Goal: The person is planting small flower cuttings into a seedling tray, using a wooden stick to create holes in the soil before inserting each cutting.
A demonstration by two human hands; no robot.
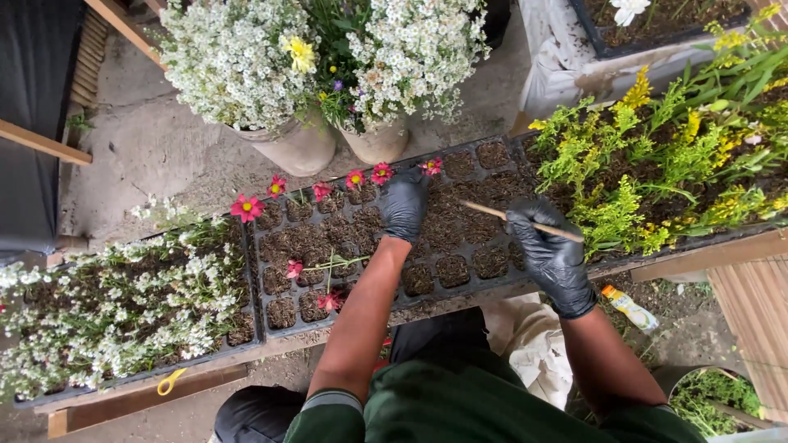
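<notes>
Your left hand (404, 205) in a black glove rests palm-down on the black seedling tray (468, 283), fingers curled loosely over the cells near the back row; I can't tell whether they pinch anything underneath. Your right hand (552, 256), also gloved, has its fingers closed around a thin wooden stick (502, 215), tip pointing left and lying low over the soil cells between the two hands. Risks as I judge them: the stick tip is close to your left fingers, so a quick jab could hit the glove instead of a cell. Push too deep or lever sideways and you could crack a soil plug or tear roots. The red flowers (353, 180) along the back row sit just beside your left hand; a careless sweep of the wrist could snap those thin stems, and the loose pink blooms (312, 283) lying across the nearer cells could get crushed under your forearm. The tray seems to sit on a narrow wooden worktop (698, 253) with its front edge near the lip, so leaning weight on it may tip or flex it. To your right, the yellow-flowered plants (657, 156) crowd the tray's end, and your right elbow could brush them. The white-flowered tray (115, 303) on the left is well apart from both hands.
</notes>
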